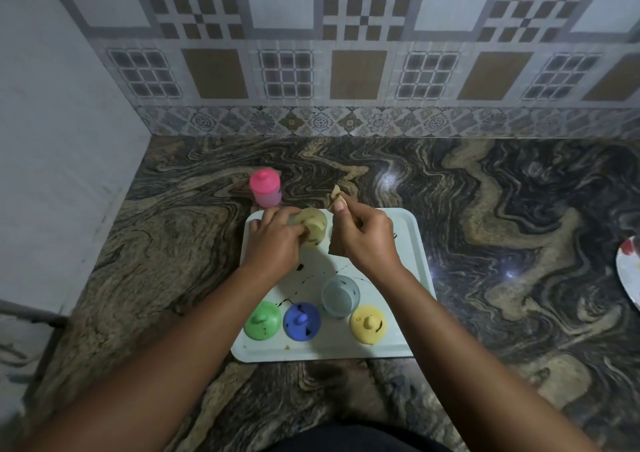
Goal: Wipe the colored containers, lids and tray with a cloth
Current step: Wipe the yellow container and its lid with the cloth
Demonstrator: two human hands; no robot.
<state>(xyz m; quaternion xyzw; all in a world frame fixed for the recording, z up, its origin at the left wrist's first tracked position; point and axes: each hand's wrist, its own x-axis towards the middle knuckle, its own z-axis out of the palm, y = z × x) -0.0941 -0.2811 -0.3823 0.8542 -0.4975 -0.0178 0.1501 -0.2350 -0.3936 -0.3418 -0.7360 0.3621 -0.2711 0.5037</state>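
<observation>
A pale tray (412, 243) with dark stains lies on the marbled counter. At its far end stands a cream lidded container (316, 225); my left hand (273, 240) grips its lid knob. My right hand (363, 240) holds a brownish cloth (336, 198) right beside that container. Along the tray's near edge sit a green lidded container (262, 320), a blue one (302, 321) and a yellow one (367, 324), with an open, lidless clear container (340, 295) behind them. A pink lidded container (265, 188) stands on the counter beyond the tray's far left corner.
A tiled wall runs along the back of the counter and a plain wall closes the left side. A patterned plate (628, 271) pokes in at the right edge. The counter's front edge is near my body.
</observation>
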